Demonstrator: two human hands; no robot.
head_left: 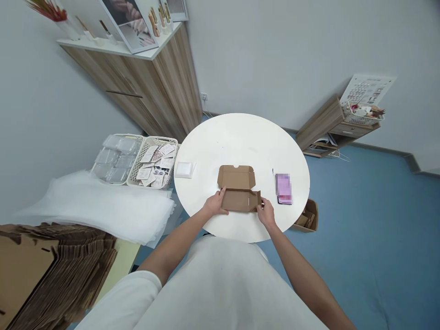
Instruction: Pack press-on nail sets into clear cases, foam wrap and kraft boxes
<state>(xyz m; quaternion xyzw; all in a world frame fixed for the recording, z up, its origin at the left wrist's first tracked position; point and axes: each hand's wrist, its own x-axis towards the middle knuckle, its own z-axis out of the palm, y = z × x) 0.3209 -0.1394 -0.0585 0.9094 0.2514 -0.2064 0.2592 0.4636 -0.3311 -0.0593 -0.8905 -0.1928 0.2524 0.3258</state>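
Observation:
A brown cardboard mailer box point(235, 200), partly folded, lies on the white round table point(240, 133) in front of me. Its lid panel point(236, 178) is laid back, away from me. My left hand point(215, 204) grips the box's left side, thumb on the inner edge. At the right end, my right hand point(266, 213) pinches the side flap, which stands partly raised. To the left on the table rests a small white packet point(184, 170). A purple, blurred rectangular item point(283, 187), perhaps a phone, lies right of the box.
Left of the table are one basket of clear packs point(117, 158) and another of printed cards point(156, 162). Nearer me lie white foam sheets point(113, 204) and stacked flat cardboard point(75, 270). A carton point(311, 215) stands on the floor at right; a wooden cabinet point(154, 82) is behind.

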